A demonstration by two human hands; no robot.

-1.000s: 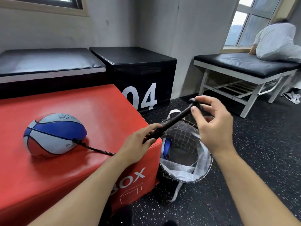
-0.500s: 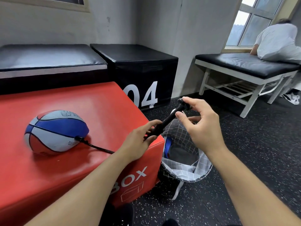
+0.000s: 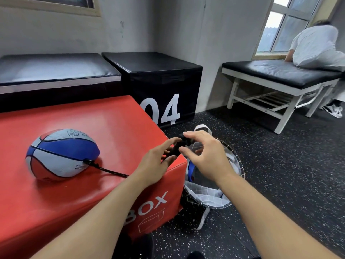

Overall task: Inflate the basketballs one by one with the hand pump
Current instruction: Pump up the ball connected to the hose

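basketball [image 3: 62,153]: half-flat, hose attached, inflation unfinished. left hand [image 3: 155,163] grips hand pump [image 3: 175,149] barrel; right hand [image 3: 203,156] pinches handle. more balls in basket [image 3: 237,165].

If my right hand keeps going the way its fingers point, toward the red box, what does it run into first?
Most likely your left hand. The right hand pinches the pump handle, fingers pointing left along it, and the left hand grips the pump body just beyond. The red box edge lies under it; depth is hard to judge.
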